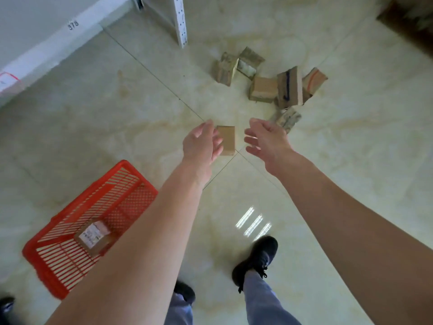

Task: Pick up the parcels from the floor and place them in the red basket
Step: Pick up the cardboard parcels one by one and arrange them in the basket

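**Cardboard parcel between two reaching hands**

Cardboard parcel (pixel 226 140) lay on the floor at frame centre, flanked by the left hand (pixel 202 143) and right hand (pixel 266 139), both with grip open and empty, seemingly poised to clasp it. Red basket (pixel 70 277) sat lower left, already holding one labelled parcel (pixel 95 234); more parcels (pixel 269 83) lay upper right.

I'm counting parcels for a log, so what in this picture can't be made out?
- Red basket, head view: the left forearm covers its near corner, so more parcels may lie there beyond the labelled parcel.
- That parcel's label: too blurred to read.
- Parcel pile: boxes overlap, so the exact count is unclear.
- Left hand hides part of the nearest parcel.
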